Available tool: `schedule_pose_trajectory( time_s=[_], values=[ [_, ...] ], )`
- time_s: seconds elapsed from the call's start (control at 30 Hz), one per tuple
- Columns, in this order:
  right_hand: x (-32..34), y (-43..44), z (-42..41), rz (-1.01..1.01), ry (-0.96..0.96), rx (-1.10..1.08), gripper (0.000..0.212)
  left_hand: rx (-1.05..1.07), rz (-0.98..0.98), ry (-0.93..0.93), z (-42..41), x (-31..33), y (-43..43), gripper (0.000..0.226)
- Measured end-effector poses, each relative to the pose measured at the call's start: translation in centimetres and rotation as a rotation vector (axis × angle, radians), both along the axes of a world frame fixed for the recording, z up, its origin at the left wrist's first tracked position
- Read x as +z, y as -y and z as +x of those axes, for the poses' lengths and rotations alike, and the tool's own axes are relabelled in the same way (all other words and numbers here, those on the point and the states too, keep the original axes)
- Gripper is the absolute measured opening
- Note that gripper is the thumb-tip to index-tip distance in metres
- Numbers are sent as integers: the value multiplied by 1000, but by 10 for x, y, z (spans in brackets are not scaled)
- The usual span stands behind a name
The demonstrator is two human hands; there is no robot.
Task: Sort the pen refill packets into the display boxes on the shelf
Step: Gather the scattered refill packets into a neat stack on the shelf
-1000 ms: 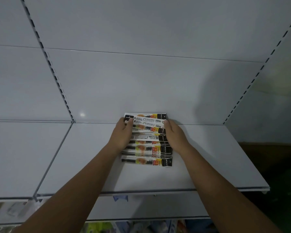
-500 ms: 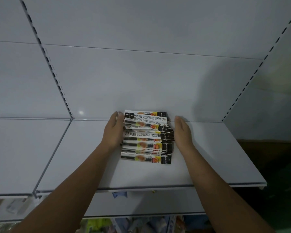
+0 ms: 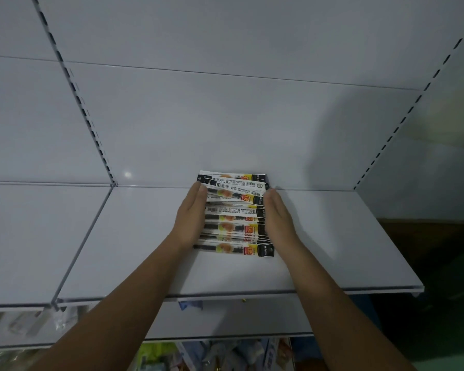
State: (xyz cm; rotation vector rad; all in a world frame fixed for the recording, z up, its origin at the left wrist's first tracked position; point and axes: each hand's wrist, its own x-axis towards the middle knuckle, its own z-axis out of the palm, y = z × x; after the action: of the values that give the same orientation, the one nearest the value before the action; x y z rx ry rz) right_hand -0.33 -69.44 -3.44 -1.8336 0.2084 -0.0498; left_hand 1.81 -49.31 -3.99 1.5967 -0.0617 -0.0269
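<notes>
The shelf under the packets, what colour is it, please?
The shelf is plain white; head view.

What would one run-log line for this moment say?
pen refill packets: overlapping row on shelf | left hand: open, flat against their left ends | right hand: open, flat against right ends

— What do the pen refill packets [image 3: 233,218] look like?

— Long, narrow, flat sleeves. They are white with black ends and yellow and orange print, and some show barcodes.

— How do they lie?

— In one overlapping row at the centre of the frame. Each packet's length runs left to right, and the black ends are mostly on the right. The farthest ones tip up at the rear edge of the shelf [image 3: 134,236]. The nearest lies flat and a little askew.

— And the shelf itself?

— A plain white board across the middle of the frame. The packets rest on its back half.
</notes>
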Motion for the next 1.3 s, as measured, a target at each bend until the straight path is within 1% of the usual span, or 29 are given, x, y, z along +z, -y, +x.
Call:
schedule_pose_trajectory(
  time_s=[0.03, 0.07, 0.17, 0.2, 0.23, 0.27, 0.3, 0.33, 0.37, 0.4, 0.43, 0.5, 0.57, 0.67, 0.77, 0.9, 1.0, 1.1, 1.17, 1.3],
  values=[
    [-2, -4, 4, 6, -11, 27, 72, 16, 53, 36, -1, 2, 5, 34],
    [1, -8, 6, 22, 5, 24, 66, 34, 80, 51, -1, 6, 9, 33],
    [10, -3, 3, 17, 105, -13, 30, 45, 119, 84, -3, 6, 4, 41],
    [10, 3, -3, -22, 128, 6, 23, 10, 128, 117, -5, 3, -2, 42],
    [5, 13, -10, -76, 145, 65, 24, -51, 162, 158, -9, 1, -9, 45],
    [-4, 23, -16, -180, 154, 155, 44, -123, 261, 200, -12, -3, -18, 54],
    [-12, 33, -23, -365, 140, 260, 72, -189, 449, 269, -15, -5, -27, 69],
    [-20, 41, -28, -549, 152, 367, 93, -254, 690, 374, -16, -9, -37, 83],
    [-25, 46, -30, -704, 189, 450, 100, -316, 895, 487, -16, -13, -45, 90],
    [-25, 49, -30, -776, 243, 490, 98, -374, 1017, 573, -15, -17, -50, 90],
    [-22, 49, -29, -798, 300, 485, 94, -403, 1062, 622, -13, -19, -54, 86],
    [-19, 48, -21, -797, 367, 424, 85, -389, 1070, 672, -4, -20, -56, 75],
    [-14, 45, -11, -778, 375, 363, 79, -335, 1089, 678, 5, -17, -53, 68],
    [-13, 44, -11, -735, 339, 337, 82, -291, 1066, 670, 5, -12, -50, 74],
    [-15, 48, -24, -679, 310, 329, 89, -266, 1028, 741, -5, -6, -50, 77],
    [-19, 51, -39, -605, 254, 304, 88, -267, 1073, 726, -5, 12, -40, 77],
    [-21, 49, -45, -503, 275, 217, 76, -271, 1089, 698, 5, 24, -24, 74],
    [-21, 42, -49, -455, 300, 142, 63, -317, 1166, 671, 19, 28, -8, 69],
    [-20, 37, -48, -456, 294, 117, 53, -359, 1186, 644, 28, 28, -1, 59],
    [-17, 32, -42, -503, 325, 88, 41, -412, 1145, 593, 39, 31, 4, 37]
  ],
)
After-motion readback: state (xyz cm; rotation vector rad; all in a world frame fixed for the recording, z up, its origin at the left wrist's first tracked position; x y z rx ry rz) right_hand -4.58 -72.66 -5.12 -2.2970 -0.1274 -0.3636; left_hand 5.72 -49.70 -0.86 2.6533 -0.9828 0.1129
